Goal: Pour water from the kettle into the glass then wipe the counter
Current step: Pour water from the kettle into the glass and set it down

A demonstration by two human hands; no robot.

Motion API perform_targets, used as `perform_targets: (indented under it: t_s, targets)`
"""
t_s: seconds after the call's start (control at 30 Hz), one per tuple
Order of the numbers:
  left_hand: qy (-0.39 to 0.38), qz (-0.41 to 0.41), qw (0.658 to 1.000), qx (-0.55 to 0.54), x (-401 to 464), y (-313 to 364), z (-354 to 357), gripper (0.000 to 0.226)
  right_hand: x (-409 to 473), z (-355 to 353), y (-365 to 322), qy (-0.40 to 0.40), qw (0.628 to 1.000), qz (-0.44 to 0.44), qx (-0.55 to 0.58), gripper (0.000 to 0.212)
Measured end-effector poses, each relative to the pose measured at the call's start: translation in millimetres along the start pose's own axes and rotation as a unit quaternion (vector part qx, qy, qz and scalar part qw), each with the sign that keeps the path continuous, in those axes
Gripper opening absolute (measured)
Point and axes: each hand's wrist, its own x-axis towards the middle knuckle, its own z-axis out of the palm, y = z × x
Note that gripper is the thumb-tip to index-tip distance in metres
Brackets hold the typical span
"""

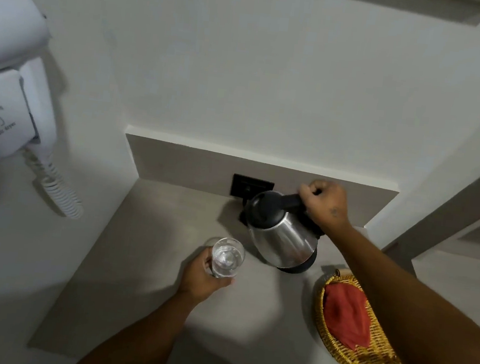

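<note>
The worktop (144,290), a grey surface, fills the centre and lower part of the frame. The kettle (283,236), steel-bodied with a black lid, sits at centre right of the frame, just in front of the back wall; whether its base touches the worktop cannot be told. It appears slightly tilted toward the lower left. The right hand (325,205) is at upper right of the kettle, its grip closed around the black handle. The glass (226,259) is just beside the kettle, at its lower left, and holds clear water. The left hand (202,278) is below the glass, its grip wrapped around the lower side of the glass, thumb on the near side. A black socket (250,186) is set in the back wall directly behind the kettle. A wicker basket (331,339) lies at lower right of the frame, near the kettle, and contains a red cloth (346,314); the right forearm crosses above it. A white wall-mounted hair dryer (5,92) with a coiled cord occupies the upper left of the frame.
</note>
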Motion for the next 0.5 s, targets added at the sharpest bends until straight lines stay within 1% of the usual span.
perform_targets:
  t_s: [0.1,0.2,0.33,0.5]
  targets:
    - [-0.002,0.001,1.000,-0.013,0,0,0,0.079,0,-6,37,0.074,0.988,0.114,0.075,0.024]
    - [-0.005,0.003,1.000,-0.013,2,0,0,0.081,-1,-5,64,0.135,0.967,0.175,0.127,0.026]
    - [-0.011,0.012,1.000,-0.007,3,1,-1,0.086,1,-5,85,0.173,0.948,0.204,0.170,0.032]
    - [-0.009,0.024,1.000,0.007,2,0,-1,0.081,8,-11,101,0.184,0.946,0.202,0.173,0.030]
